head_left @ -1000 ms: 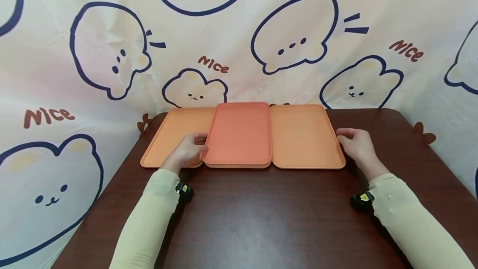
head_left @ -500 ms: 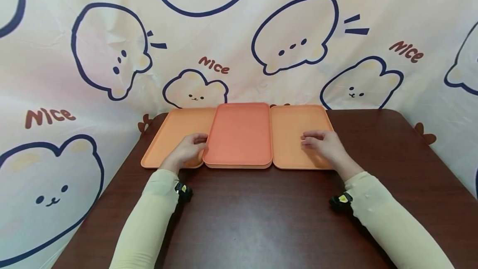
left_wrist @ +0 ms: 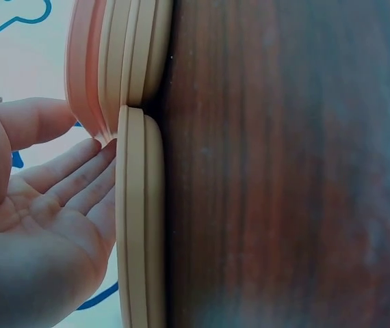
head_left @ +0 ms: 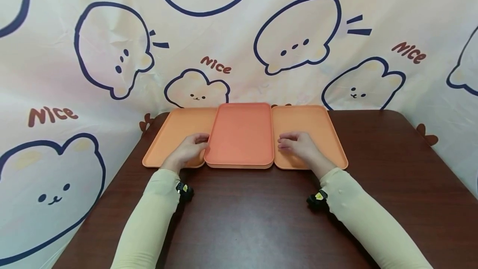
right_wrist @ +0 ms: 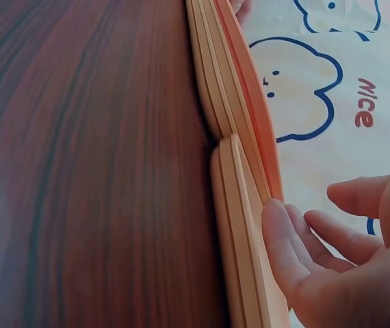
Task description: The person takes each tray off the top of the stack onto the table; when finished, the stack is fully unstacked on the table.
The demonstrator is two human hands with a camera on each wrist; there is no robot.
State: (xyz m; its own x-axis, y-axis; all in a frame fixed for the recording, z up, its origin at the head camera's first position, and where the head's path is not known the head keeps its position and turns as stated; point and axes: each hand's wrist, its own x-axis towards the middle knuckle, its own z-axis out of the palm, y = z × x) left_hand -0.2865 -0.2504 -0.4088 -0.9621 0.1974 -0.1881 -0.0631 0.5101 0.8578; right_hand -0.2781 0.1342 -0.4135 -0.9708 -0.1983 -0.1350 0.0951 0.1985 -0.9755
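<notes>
A coral-red tray (head_left: 240, 136) lies on top of the middle stack of trays. My left hand (head_left: 188, 148) reaches over the left orange tray (head_left: 183, 121), fingertips at the coral tray's left edge. In the left wrist view, its thumb tip is at that tray's rim and its fingers (left_wrist: 79, 171) are extended below the thumb. Above the right orange tray (head_left: 317, 121), my right hand (head_left: 302, 146) holds nothing, its fingertips beside the middle stack's right side. The right wrist view shows its fingers (right_wrist: 284, 239) slightly bent, close to the coral rim, thumb apart.
The trays stand side by side near the far end of a dark brown wooden table (head_left: 242, 219). Lighter trays (left_wrist: 126, 48) lie beneath the coral one. Behind the table hangs a pale cloth (head_left: 239, 40) printed with cartoon bears. Black wrist devices (head_left: 317, 200) sit below both cuffs.
My right hand has moved left from the right orange tray's outer edge, across that tray, toward the middle stack. The left hand stays at the coral tray's left edge. The trays keep their places.
</notes>
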